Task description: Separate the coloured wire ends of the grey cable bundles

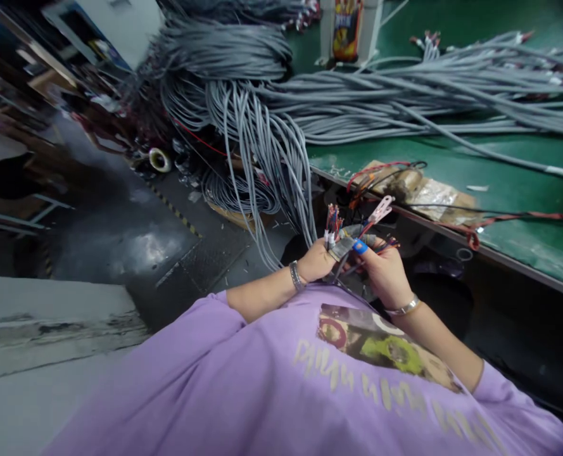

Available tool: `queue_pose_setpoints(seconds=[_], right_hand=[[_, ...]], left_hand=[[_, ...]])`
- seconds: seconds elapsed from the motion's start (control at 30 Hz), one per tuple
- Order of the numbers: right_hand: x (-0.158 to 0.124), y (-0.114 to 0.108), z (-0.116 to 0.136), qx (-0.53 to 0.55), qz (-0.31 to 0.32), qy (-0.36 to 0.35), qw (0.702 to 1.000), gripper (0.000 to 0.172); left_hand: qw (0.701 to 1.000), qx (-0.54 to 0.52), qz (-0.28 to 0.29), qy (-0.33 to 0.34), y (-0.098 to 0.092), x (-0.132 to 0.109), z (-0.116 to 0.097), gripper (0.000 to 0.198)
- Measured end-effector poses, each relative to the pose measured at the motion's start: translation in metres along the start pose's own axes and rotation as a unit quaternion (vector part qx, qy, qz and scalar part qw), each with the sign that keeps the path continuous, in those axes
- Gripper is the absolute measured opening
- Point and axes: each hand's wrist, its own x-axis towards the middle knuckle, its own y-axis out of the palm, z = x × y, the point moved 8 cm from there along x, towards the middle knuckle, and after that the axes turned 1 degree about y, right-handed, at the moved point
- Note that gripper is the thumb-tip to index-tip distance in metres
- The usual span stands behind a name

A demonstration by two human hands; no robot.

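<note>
My left hand (316, 261) is closed around a bunch of grey cables (342, 248) close in front of my chest. Thin red, blue and black wires (333, 220) stick up from the cable ends there, with white collars at their base. My right hand (389, 273) pinches the same bunch from the other side. Something bright blue (360, 247) wraps its thumb tip. Between the hands a pale pink slotted piece (380, 210) points up and right; its kind I cannot make out. More coloured wire ends show beside my right fingers, which partly hide the cables.
Long grey cables (366, 95) lie across the green table (523, 244), and coils (247, 54) hang over its left end. Taped cardboard (433, 193) with red and black wires lies by the near edge. A yellow-rimmed roll (160, 160) stands on the floor at left.
</note>
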Motion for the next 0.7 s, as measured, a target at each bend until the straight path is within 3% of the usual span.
queue_pose_setpoints(seconds=[0.13,0.33,0.43,0.53,0.7], right_hand=[[0.003,0.001,-0.007,0.008,0.02,0.026,0.999,0.042],[0.004,0.002,-0.01,0.003,0.018,0.051,0.999,0.04],[0.003,0.004,-0.011,0.036,0.026,0.057,0.997,0.044],[0.004,-0.002,-0.008,0.049,0.015,0.045,0.998,0.047],[0.001,-0.008,-0.002,0.033,0.007,0.017,0.999,0.048]], left_hand=[[0.997,0.055,0.039,-0.021,0.003,-0.003,0.005,0.068],[0.992,0.092,0.089,0.0,0.001,-0.002,-0.003,0.058],[0.997,0.069,0.042,-0.008,-0.011,-0.004,-0.009,0.05],[0.998,0.036,-0.045,-0.008,-0.027,-0.006,-0.014,0.048],[0.992,-0.099,-0.068,-0.027,-0.028,-0.004,-0.011,0.048]])
